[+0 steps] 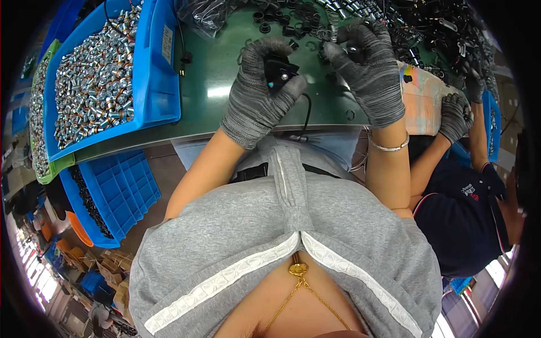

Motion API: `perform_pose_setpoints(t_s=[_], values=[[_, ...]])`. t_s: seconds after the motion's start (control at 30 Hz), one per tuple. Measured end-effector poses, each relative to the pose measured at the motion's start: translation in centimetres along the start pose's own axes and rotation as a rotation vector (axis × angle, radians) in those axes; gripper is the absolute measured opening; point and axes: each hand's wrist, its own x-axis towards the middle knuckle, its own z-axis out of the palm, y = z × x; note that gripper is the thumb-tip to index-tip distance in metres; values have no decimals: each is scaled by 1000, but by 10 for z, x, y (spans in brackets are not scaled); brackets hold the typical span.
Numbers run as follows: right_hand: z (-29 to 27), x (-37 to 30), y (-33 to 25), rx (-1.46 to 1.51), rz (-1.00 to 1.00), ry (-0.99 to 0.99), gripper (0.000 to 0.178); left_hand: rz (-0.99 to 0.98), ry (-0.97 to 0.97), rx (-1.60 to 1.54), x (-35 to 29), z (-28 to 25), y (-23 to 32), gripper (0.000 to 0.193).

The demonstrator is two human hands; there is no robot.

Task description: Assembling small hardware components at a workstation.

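- The black piece (pixel 275 69) is above the green table (pixel 205 65), gripped between the left hand's (pixel 260 93) thumb and curled fingers.
- In it shows a shiny metal end (pixel 284 76), seemingly already seated; a dark cable (pixel 308 110) hangs just beside, its join hidden.
- The right hand (pixel 369 73) is apart from the piece, fingers bent inward; whether they pinch anything cannot be told.
- This piece looks partway done; loose black rings (pixel 265 26) and a blue bin (pixel 160 96) of metal parts (pixel 93 84) suggest plenty left.
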Motion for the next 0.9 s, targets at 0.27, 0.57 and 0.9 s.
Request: perform_pose_setpoints(t_s=[0.27,0.57,0.9], values=[[-13,-4,-19,-278,-226,-353,35,212,-42,-113,-4,-3,0,72],[-9,-3,-48,-525,-575,-434,30,177,-149,96,-8,1,-4,71],[-11,20,4,275,-402,39,34,338,85,-172,-1,-4,1,76]])
